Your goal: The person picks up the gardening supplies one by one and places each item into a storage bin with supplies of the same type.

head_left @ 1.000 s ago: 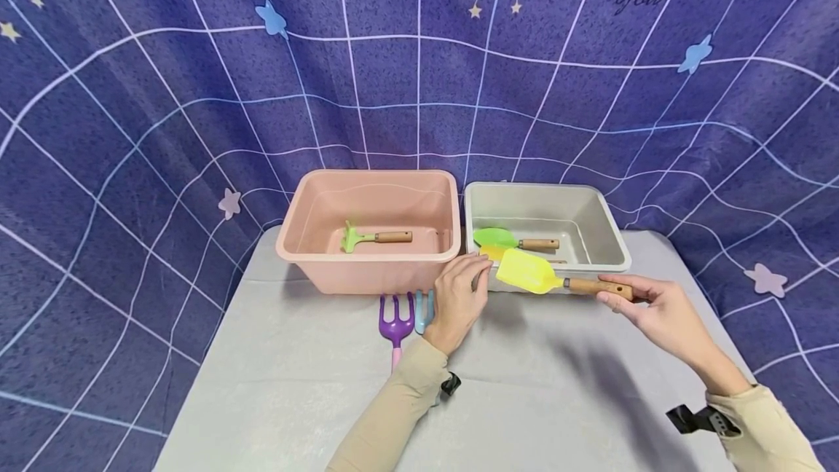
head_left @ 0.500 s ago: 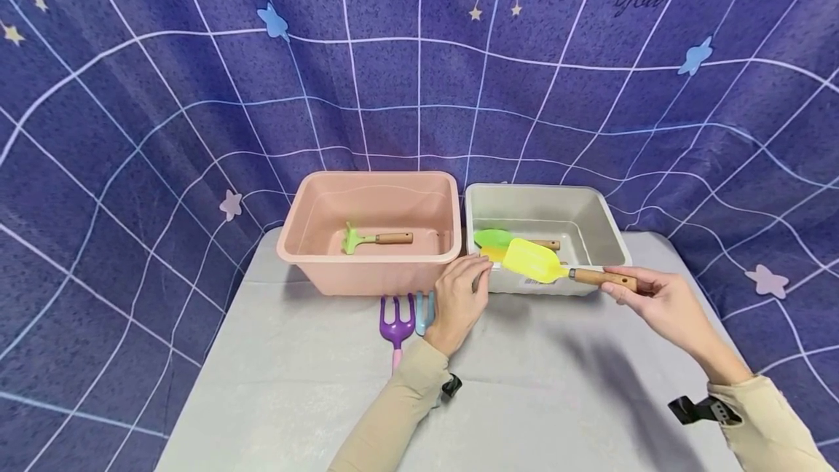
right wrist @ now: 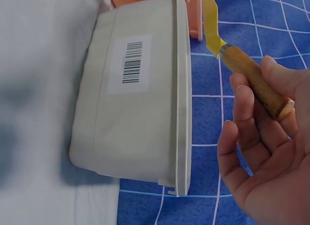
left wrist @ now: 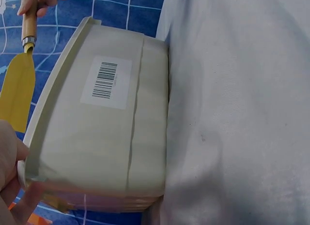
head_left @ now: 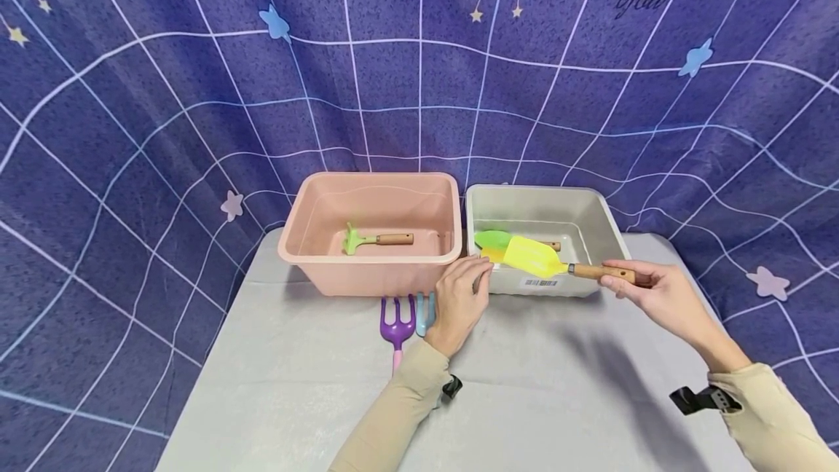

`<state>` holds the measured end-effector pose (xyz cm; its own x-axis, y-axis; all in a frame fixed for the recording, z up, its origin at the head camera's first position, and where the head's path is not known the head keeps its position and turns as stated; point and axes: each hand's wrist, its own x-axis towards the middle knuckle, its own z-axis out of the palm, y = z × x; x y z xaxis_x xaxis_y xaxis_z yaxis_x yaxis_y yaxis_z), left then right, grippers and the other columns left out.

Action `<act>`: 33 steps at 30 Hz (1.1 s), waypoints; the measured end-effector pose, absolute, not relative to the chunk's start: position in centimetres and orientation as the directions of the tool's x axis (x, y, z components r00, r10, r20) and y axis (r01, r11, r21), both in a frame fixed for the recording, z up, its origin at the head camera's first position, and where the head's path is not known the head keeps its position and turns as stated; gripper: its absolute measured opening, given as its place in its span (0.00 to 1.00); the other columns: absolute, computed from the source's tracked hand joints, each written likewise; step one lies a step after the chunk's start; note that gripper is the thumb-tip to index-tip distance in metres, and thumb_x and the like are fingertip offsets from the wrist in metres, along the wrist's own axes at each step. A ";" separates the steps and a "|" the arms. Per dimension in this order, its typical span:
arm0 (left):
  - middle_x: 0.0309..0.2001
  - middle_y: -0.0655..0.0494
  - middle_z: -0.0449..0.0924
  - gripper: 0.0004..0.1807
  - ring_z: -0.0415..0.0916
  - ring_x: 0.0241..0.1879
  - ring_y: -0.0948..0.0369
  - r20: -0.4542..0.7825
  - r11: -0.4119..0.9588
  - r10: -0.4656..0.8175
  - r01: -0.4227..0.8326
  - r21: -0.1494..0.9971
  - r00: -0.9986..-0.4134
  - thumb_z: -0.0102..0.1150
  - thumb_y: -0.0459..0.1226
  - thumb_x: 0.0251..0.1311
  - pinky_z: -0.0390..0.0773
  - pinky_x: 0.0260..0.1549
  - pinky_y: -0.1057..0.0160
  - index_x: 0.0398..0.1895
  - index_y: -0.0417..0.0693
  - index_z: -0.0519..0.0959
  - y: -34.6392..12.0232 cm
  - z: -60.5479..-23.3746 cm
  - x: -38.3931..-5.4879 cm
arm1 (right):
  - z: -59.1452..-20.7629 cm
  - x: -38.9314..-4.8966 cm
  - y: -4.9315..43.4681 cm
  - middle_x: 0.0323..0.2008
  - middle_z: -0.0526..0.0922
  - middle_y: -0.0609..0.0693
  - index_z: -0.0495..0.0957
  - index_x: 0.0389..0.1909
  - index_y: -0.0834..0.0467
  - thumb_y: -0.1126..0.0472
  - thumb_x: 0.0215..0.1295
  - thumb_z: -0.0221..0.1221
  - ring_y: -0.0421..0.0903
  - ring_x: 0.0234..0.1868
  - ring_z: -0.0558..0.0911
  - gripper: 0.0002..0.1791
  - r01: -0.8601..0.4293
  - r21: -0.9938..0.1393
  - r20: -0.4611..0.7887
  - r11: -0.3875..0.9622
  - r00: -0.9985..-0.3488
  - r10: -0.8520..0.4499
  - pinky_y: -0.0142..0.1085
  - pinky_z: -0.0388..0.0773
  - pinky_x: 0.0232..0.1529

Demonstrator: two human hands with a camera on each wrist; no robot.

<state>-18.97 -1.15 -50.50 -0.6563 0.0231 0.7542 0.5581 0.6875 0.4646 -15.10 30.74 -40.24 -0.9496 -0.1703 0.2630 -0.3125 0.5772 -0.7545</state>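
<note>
My right hand point(head_left: 662, 293) pinches the wooden handle of a yellow garden trowel point(head_left: 531, 256), whose blade points left over the front rim of a grey plastic bin point(head_left: 577, 282). In the right wrist view, the thumb and fingers hold the handle point(right wrist: 252, 75) near its end. At the bin's front left corner, my left hand point(head_left: 461, 301) grips the rim; the left wrist view has its fingers point(left wrist: 31, 198) on that corner. Inside the grey bin lie a green trowel point(head_left: 490, 239) and an orange-yellow blade point(head_left: 491, 254), partly covered by the held trowel.
Left of the grey bin stands a pink bin point(head_left: 373, 275) with a small green hand rake point(head_left: 387, 239) inside. A purple hand fork point(head_left: 397, 330) and a light blue fork point(head_left: 422, 319), partly behind my left wrist, lie on the grey-covered table point(head_left: 275, 377). A patterned blue curtain point(head_left: 419, 79) hangs behind.
The yellow trowel has risen slightly and shifted a little right with my right hand, bringing its blade over the bin's front rim and uncovering the barcode label. My left hand stays at the corner.
</note>
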 end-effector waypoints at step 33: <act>0.49 0.58 0.93 0.06 0.88 0.56 0.59 0.753 0.686 0.018 0.556 0.469 -0.657 0.69 0.37 0.68 0.84 0.62 0.63 0.44 0.52 0.93 -1.1 -50.4 -19.0 | -39.9 -17.8 31.4 0.25 0.86 0.33 0.83 0.60 0.70 0.63 0.69 0.70 0.31 0.28 0.83 0.22 -0.257 -0.738 0.187 0.624 -0.966 -0.176 0.25 0.78 0.27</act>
<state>-19.01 -1.08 -50.45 -0.6572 0.0179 0.7535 0.5565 0.6857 0.4691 -17.81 31.43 -39.94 -0.9664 -0.1764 0.1869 -0.2566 0.6235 -0.7385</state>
